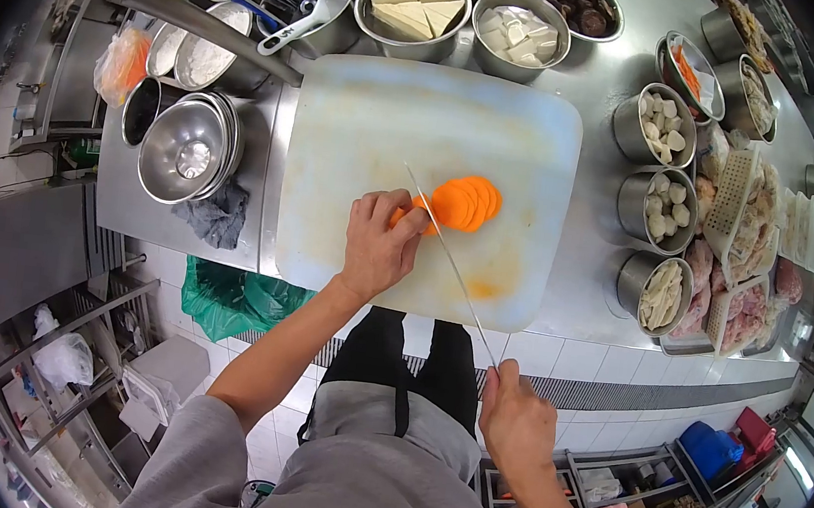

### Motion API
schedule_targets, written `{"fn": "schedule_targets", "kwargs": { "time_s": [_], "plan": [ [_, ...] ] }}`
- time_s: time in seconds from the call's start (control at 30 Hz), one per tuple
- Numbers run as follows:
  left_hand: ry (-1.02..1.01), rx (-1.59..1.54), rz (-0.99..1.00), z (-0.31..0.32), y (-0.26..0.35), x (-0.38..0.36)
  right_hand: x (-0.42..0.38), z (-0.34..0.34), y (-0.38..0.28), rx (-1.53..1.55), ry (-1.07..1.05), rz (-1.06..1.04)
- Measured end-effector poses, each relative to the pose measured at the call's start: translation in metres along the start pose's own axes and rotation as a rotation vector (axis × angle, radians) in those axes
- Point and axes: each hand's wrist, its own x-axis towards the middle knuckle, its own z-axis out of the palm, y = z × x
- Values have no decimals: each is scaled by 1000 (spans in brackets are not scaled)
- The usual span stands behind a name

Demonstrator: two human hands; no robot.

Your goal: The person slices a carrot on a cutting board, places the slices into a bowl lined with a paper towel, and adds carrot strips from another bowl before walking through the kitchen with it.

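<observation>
On the white cutting board (372,112) lies a carrot, part of it cut into thin round carrot slices (472,201) that overlap to the right of the blade. My left hand (380,241) is closed over the uncut piece of carrot (397,217), fingertips curled close to the blade. With my right hand (515,419) I grip the handle of a long kitchen knife (455,267). Its blade slants across the board and meets the carrot between my left fingers and the slices. My right fist hides most of the handle.
Nested steel bowls (179,156) and a grey cloth (215,216) sit left of the board. Behind it stand pots of tofu (415,7) and white cubes (519,36). Several food pots (657,209) and baskets of meat (738,314) line the right. A metal bar (179,17) crosses the upper left.
</observation>
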Motion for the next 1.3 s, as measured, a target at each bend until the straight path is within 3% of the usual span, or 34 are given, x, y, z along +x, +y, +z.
{"fn": "schedule_targets", "kwargs": {
  "time_s": [0.2, 0.4, 0.73, 1.1, 1.3],
  "plan": [
    [-27, -4, 9, -2, -1, -1, 20, 0, -6, 15, -77, 15],
    [-10, -17, 17, -3, 2, 4, 66, 54, 1, 91, -9, 14],
    [3, -8, 3, 1, -2, -1, 43, 19, 3, -5, 147, 1],
    [0, -16, 20, 1, -2, -1, -2, -1, -6, -3, -1, 19],
    [-10, -28, 29, 0, -2, 2, 32, 25, 2, 0, -42, 4]
  ]
}}
